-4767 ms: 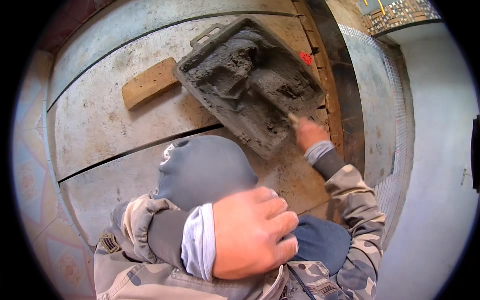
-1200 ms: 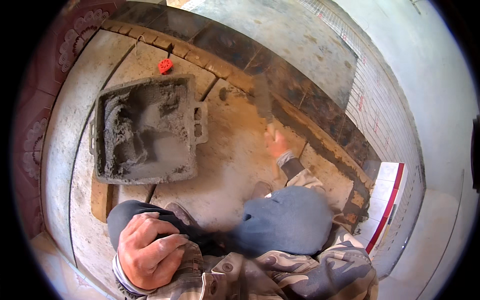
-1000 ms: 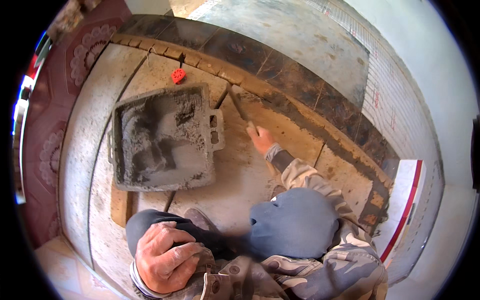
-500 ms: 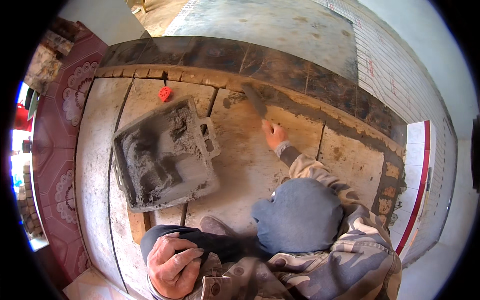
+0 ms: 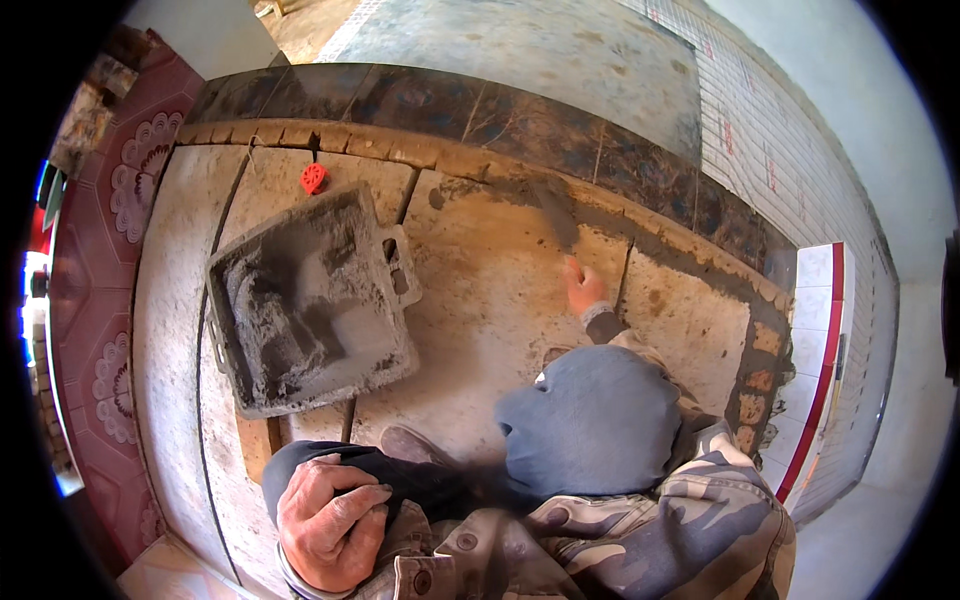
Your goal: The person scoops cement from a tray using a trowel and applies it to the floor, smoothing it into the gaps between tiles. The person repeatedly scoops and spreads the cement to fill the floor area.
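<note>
My right hand (image 5: 586,288) is closed around the handle of a trowel (image 5: 556,212). The trowel's dark, slightly blurred blade lies over a line of wet grey mortar (image 5: 668,243) along the far edge of the boards. On my left knee rests my left hand (image 5: 332,522), its fingers curled in and nothing visible in them. Left of centre sits a black rectangular tub (image 5: 403,368) with slotted handles. Grey mortar (image 5: 262,300) is heaped and smeared inside it, mostly toward its left side.
Dark marbled tiles (image 5: 420,95) border the pale boards (image 5: 450,290) at the far side. A small red reel (image 5: 314,179) hangs by the tub. Pink patterned tiles (image 5: 90,290) rise at left; white tiles with a red strip (image 5: 825,340) stand at right. My knee (image 5: 600,420) juts up centrally.
My right hand and the trowel have moved to the right along the mortar line. My left hand stays on the knee. The whole view has shifted slightly.
</note>
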`<state>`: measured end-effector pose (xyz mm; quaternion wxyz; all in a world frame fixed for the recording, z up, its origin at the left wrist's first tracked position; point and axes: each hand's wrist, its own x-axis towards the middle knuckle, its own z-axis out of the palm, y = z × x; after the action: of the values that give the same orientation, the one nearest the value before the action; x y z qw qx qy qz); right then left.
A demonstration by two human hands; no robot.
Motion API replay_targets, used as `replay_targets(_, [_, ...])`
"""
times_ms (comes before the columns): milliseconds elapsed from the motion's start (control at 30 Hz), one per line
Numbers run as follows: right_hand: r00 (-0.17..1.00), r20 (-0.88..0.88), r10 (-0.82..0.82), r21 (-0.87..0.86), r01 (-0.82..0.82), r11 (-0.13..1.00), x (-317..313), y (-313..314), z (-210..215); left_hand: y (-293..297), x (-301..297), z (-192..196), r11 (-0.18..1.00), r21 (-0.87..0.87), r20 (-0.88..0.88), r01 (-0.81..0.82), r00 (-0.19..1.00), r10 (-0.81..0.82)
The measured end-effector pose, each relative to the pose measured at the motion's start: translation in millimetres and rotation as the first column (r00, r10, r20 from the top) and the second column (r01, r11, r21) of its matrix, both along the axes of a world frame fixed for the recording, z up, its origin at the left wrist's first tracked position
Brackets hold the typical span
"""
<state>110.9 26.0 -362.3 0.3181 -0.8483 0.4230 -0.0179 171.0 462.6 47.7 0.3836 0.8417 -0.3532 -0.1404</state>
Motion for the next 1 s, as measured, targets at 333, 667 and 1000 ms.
replay_targets(333, [0.994,-0.090,-0.065,-0.169,0.049,0.984,-54,-26,13,9,0,0,1.000,-0.013,0.046,-0.006,0.999,0.007])
replay_targets(667, [0.979,0.031,-0.200,-0.322,0.199,0.926,-121,-30,50,3,31,-23,0.983,-0.074,-0.098,0.165,0.980,-0.172])
replay_targets(1000, [0.868,0.106,-0.485,-0.013,0.489,0.872,-177,-2,42,38,37,-35,0.726,-0.396,-0.057,0.562,0.774,-0.630])
